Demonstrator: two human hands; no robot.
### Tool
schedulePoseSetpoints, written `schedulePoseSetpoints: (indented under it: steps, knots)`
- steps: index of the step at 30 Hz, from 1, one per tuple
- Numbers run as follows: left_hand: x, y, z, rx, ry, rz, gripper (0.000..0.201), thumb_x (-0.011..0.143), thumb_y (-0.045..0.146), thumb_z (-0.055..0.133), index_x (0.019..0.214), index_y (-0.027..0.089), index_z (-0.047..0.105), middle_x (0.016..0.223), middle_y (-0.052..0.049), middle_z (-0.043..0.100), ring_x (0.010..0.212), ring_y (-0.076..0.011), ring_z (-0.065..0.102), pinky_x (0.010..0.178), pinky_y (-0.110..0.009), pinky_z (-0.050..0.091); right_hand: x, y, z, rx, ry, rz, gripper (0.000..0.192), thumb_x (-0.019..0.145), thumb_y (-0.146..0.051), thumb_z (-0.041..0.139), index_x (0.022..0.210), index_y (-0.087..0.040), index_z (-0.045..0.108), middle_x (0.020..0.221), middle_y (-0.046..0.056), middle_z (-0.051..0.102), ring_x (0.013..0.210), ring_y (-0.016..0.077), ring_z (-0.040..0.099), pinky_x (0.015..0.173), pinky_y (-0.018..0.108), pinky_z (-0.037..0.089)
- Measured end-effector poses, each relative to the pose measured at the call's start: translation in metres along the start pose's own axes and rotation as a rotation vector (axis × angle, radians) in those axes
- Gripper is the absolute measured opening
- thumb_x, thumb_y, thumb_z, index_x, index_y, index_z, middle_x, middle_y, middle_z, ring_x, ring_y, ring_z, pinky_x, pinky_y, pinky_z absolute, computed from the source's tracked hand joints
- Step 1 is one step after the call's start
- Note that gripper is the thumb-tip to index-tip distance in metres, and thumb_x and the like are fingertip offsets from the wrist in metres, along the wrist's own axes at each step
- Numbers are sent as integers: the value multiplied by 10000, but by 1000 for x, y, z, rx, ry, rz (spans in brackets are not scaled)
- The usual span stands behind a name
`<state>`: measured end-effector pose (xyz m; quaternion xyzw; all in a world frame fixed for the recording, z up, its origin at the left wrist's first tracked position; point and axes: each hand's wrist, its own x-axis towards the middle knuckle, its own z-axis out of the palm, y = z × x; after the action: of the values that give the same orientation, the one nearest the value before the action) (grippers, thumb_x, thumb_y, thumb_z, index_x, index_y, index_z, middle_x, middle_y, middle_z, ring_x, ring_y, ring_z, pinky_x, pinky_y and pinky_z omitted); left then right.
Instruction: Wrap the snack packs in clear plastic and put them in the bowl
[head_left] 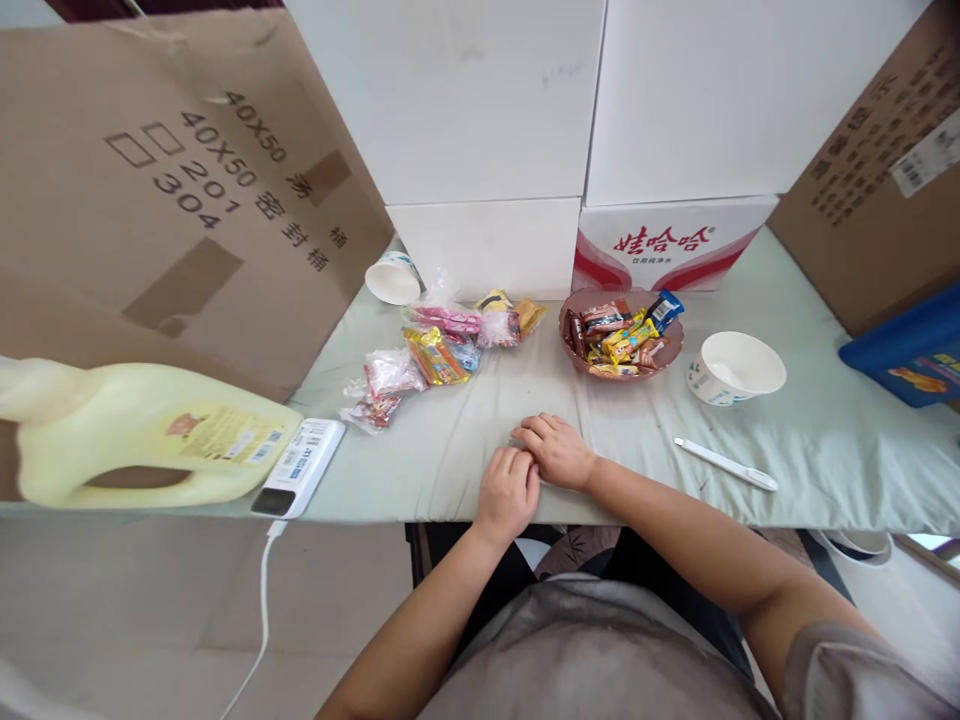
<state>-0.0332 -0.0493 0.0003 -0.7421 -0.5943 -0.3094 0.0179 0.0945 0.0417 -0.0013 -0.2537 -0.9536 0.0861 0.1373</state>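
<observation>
My left hand [508, 492] and my right hand [555, 452] rest against each other near the front edge of the cloth-covered table. The fingers of both are curled downward, and whatever lies under them, if anything, is hidden. A pale, clear-looking edge shows beside the right fingers, too faint to name. Beyond the hands stands a pinkish scalloped bowl [622, 377] filled with wrapped snacks [630, 338]. Several plastic-wrapped packets [439, 355] lie in a loose pile to the left of it. Right of the bowl is a white paper cup [720, 380], upright, with a white pen-like cutter [726, 464] in front.
Another paper cup [392, 278] lies tipped at the back left. A yellow jug [150, 430] and a white power bank [301, 468] with a cable lie at left. Cardboard boxes [187, 190], white boxes [480, 100] and a blue container [911, 350] border the table [810, 440].
</observation>
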Motion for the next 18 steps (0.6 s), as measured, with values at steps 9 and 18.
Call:
schedulePoseSetpoints:
  steps: [9,18]
  knots:
    - [-4,-4,6,59,-100,10,272,871,154,529,1128,169,618,1055,-105,598,951,-240,550,834,-380,498,-77,30,-28,-192,191,231,293,935,-158,436,1176,-152,604,1303,144,554,1264,296,406,996,438,347]
    - [16,34,13,-52,-348,215,306,908,155,475,1180,228,595,1247,-88,605,1183,-254,526,1064,-539,318,-172,-22,-33,-53,129,-6,319,939,-144,440,1224,-149,583,1074,99,671,993,206,577,869,370,431]
